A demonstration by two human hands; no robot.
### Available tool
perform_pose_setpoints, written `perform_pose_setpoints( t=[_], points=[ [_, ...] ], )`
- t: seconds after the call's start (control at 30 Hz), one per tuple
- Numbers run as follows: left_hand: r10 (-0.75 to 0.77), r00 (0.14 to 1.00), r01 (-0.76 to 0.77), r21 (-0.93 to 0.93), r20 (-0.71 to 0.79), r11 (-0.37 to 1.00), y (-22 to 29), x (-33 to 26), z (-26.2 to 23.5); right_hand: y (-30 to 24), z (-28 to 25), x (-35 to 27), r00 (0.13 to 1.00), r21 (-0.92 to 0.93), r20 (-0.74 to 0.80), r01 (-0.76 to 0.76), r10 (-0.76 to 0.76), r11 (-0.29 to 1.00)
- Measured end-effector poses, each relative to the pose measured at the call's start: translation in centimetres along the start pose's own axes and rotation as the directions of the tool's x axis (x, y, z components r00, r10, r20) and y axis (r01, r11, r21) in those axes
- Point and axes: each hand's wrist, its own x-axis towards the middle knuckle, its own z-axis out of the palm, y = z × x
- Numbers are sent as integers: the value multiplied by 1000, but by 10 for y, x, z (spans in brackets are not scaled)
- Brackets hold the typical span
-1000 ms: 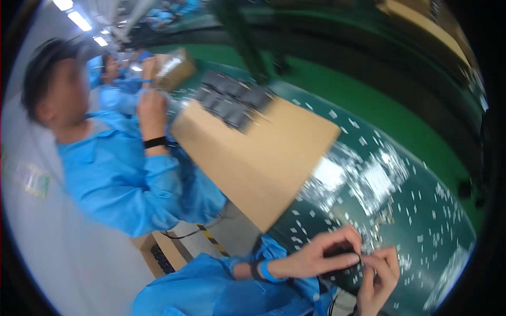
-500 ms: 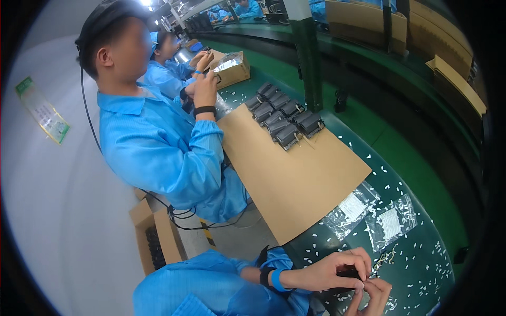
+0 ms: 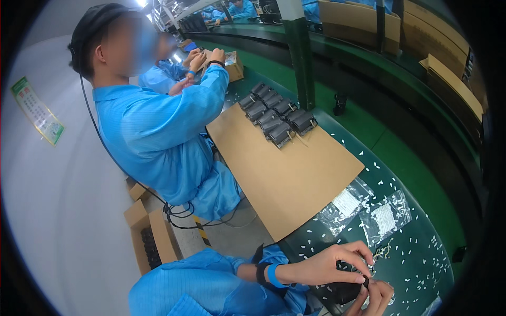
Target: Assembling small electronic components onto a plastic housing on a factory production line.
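Green table [image 3: 394, 280] strewn with white bits [image 3: 376, 166]; left hand [image 3: 333, 264], right hand [image 3: 378, 298] pinching black piece [image 3: 366, 282].

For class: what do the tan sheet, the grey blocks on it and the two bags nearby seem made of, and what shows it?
Tan sheet: probably cardboard, matte, from its even brown and straight-cut edges.
Grey blocks: perhaps moulded plastic, semi-matte, judging by soft highlights; painted metal remains possible.
Bags: likely thin plastic film, glossy, being see-through with bright highlights.
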Motion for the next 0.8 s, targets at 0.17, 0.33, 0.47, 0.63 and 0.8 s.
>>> perform_pose_setpoints(
  t=[0.17, 0.33, 0.47, 0.63, 0.8],
  points=[
    [230, 963, -174, 328, -141, 929, -3, 0, 4, 1, 3, 3, 998, -24, -13, 69, -69, 997],
    [-28, 981, 67, 204, -191, 977, 6, -4, 0, 1, 8, 3, 998, -8, -21, 62, -62, 998],
    [-204, 978, 201, -71, -35, 977, 3, -6, -5, 2, 8, 3, 993, 14, 4, 115, -115, 993],
    [-322, 946, 323, -172, 33, 931, 6, -8, -8, 2, 7, 2, 989, 72, 19, 147, -149, 987],
    [-267, 964, 263, -213, 12, 941, -4, -2, -4, 9, 7, -6, 996, 32, 16, 90, -90, 995]
  ],
)
